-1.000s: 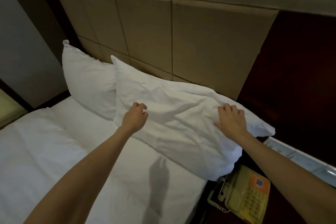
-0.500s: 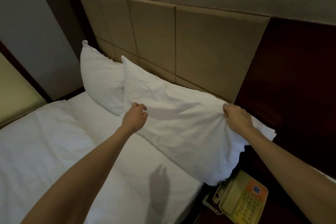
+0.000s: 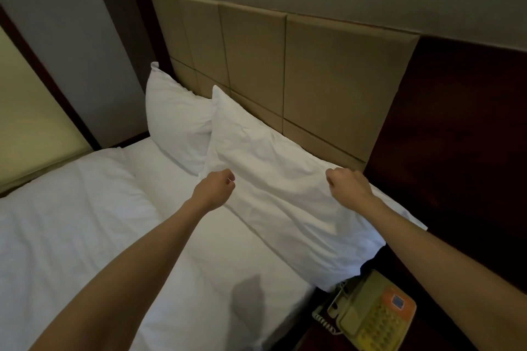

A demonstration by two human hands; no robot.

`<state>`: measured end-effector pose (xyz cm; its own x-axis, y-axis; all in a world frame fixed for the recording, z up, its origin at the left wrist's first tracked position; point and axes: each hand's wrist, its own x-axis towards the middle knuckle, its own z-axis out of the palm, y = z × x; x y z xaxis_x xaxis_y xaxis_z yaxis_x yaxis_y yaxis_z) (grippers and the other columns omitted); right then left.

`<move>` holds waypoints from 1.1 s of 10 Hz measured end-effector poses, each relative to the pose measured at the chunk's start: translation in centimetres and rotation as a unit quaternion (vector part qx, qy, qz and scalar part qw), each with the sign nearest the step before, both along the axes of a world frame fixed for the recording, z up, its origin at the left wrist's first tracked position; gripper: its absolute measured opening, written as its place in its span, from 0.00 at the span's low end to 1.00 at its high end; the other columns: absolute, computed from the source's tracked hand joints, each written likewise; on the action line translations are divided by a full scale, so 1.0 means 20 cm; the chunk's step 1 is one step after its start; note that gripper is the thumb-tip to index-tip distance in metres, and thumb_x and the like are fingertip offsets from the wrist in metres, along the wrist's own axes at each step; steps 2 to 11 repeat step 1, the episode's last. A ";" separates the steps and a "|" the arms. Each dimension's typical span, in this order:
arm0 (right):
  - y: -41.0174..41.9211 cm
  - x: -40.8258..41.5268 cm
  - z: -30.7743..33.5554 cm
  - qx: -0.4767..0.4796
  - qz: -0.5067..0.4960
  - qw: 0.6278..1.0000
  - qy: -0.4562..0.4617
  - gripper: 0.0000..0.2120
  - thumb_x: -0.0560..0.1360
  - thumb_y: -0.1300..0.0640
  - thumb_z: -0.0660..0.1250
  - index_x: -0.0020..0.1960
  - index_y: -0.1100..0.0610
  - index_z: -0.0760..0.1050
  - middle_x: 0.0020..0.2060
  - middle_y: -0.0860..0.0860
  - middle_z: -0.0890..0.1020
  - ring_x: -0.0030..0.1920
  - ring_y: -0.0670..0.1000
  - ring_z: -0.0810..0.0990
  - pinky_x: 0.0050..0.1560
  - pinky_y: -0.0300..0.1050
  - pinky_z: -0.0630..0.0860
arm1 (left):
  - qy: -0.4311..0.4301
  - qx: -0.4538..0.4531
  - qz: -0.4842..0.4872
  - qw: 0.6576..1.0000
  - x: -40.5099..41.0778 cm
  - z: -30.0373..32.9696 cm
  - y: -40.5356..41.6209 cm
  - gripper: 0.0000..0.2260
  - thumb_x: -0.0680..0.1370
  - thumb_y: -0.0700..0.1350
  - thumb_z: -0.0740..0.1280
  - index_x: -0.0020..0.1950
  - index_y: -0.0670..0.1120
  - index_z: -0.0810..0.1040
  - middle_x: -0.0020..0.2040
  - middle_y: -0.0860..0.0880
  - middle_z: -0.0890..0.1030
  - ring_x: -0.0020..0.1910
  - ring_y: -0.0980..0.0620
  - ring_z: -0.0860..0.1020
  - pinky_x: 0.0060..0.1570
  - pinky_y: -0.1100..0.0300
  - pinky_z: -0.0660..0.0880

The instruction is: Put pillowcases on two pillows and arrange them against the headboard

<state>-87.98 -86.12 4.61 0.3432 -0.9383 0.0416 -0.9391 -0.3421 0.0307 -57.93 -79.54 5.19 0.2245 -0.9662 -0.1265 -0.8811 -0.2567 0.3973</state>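
Observation:
Two white cased pillows lean against the tan padded headboard (image 3: 328, 80). The far pillow (image 3: 174, 120) stands at the left corner. The near pillow (image 3: 273, 179) lies tilted along the headboard, and its right end hangs past the mattress edge. My left hand (image 3: 214, 191) is closed in a fist at the near pillow's lower left corner, pinching the fabric. Near the pillow's upper right edge, my right hand (image 3: 348, 188) is closed on the case as well.
White bedding (image 3: 85, 236) covers the mattress. A beige telephone (image 3: 370, 313) with an orange panel sits on the dark bedside stand at lower right, just under the pillow's overhanging end. Dark wood panelling (image 3: 462, 137) runs right of the headboard.
My right hand went from lying flat on the near pillow to a closed grip on its upper edge. The view has swung right. My left hand kept its hold.

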 end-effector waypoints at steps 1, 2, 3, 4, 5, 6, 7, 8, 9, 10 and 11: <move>0.00 0.10 0.03 -0.011 0.037 0.999 -0.029 0.06 0.77 0.63 0.55 0.44 0.56 0.67 0.47 0.55 0.81 0.47 0.58 0.78 0.44 0.47 0.61 | 0.033 -0.026 0.018 0.999 0.05 0.05 0.04 0.14 0.78 0.45 0.57 0.59 0.47 0.78 0.57 0.46 0.81 0.53 0.45 0.79 0.54 0.50 0.76; 0.00 0.10 0.03 -0.011 0.037 0.999 -0.029 0.06 0.77 0.63 0.55 0.44 0.56 0.67 0.47 0.55 0.81 0.47 0.58 0.78 0.44 0.47 0.61 | 0.033 -0.026 0.018 0.999 0.05 0.05 0.04 0.14 0.78 0.45 0.57 0.59 0.47 0.78 0.57 0.46 0.81 0.53 0.45 0.79 0.54 0.50 0.76; 0.00 0.10 0.03 -0.011 0.037 0.999 -0.029 0.06 0.77 0.63 0.55 0.44 0.56 0.67 0.47 0.55 0.81 0.47 0.58 0.78 0.44 0.47 0.61 | 0.033 -0.026 0.018 0.999 0.05 0.05 0.04 0.14 0.78 0.45 0.57 0.59 0.47 0.78 0.57 0.46 0.81 0.53 0.45 0.79 0.54 0.50 0.76; 0.00 0.10 0.03 -0.011 0.037 0.999 -0.029 0.06 0.77 0.63 0.55 0.44 0.56 0.67 0.47 0.55 0.81 0.47 0.58 0.78 0.44 0.47 0.61 | 0.033 -0.026 0.018 0.999 0.05 0.05 0.04 0.14 0.78 0.45 0.57 0.59 0.47 0.78 0.57 0.46 0.81 0.53 0.45 0.79 0.54 0.50 0.76; 0.00 0.10 0.03 -0.011 0.037 0.999 -0.029 0.06 0.77 0.63 0.55 0.44 0.56 0.67 0.47 0.55 0.81 0.47 0.58 0.78 0.44 0.47 0.61 | 0.033 -0.026 0.018 0.999 0.05 0.05 0.04 0.14 0.78 0.45 0.57 0.59 0.47 0.78 0.57 0.46 0.81 0.53 0.45 0.79 0.54 0.50 0.76; 0.00 0.10 0.03 -0.011 0.037 0.999 -0.029 0.06 0.77 0.63 0.55 0.44 0.56 0.67 0.47 0.55 0.81 0.47 0.58 0.78 0.44 0.47 0.61 | 0.033 -0.026 0.018 0.999 0.05 0.05 0.04 0.14 0.78 0.45 0.57 0.59 0.47 0.78 0.57 0.46 0.81 0.53 0.45 0.79 0.54 0.50 0.76; 0.00 0.10 0.03 -0.011 0.037 0.999 -0.029 0.06 0.77 0.63 0.55 0.44 0.56 0.67 0.47 0.55 0.81 0.47 0.58 0.78 0.44 0.47 0.61 | 0.033 -0.026 0.018 0.999 0.05 0.05 0.04 0.14 0.78 0.45 0.57 0.59 0.47 0.78 0.57 0.46 0.81 0.53 0.45 0.79 0.54 0.50 0.76; 0.00 0.10 0.03 -0.011 0.037 0.999 -0.029 0.06 0.77 0.63 0.55 0.44 0.56 0.67 0.47 0.55 0.81 0.47 0.58 0.78 0.44 0.47 0.61 | 0.033 -0.026 0.018 0.999 0.05 0.05 0.04 0.14 0.78 0.45 0.57 0.59 0.47 0.78 0.57 0.46 0.81 0.53 0.45 0.79 0.54 0.50 0.76; 0.00 0.10 0.03 -0.011 0.037 0.999 -0.029 0.06 0.77 0.63 0.55 0.44 0.56 0.67 0.47 0.55 0.81 0.47 0.58 0.78 0.44 0.47 0.61 | 0.033 -0.026 0.018 0.999 0.05 0.05 0.04 0.14 0.78 0.45 0.57 0.59 0.47 0.78 0.57 0.46 0.81 0.53 0.45 0.79 0.54 0.50 0.76; 0.00 0.10 0.03 -0.011 0.037 0.999 -0.029 0.06 0.77 0.63 0.55 0.44 0.56 0.67 0.47 0.55 0.81 0.47 0.58 0.78 0.44 0.47 0.61 | 0.033 -0.026 0.018 0.999 0.05 0.05 0.04 0.14 0.78 0.45 0.57 0.59 0.47 0.78 0.57 0.46 0.81 0.53 0.45 0.79 0.54 0.50 0.76; 0.00 0.10 0.03 -0.011 0.037 0.999 -0.029 0.06 0.77 0.63 0.55 0.44 0.56 0.67 0.47 0.55 0.81 0.47 0.58 0.78 0.44 0.47 0.61 | 0.033 -0.026 0.018 0.999 0.05 0.05 0.04 0.14 0.78 0.45 0.57 0.59 0.47 0.78 0.57 0.46 0.81 0.53 0.45 0.79 0.54 0.50 0.76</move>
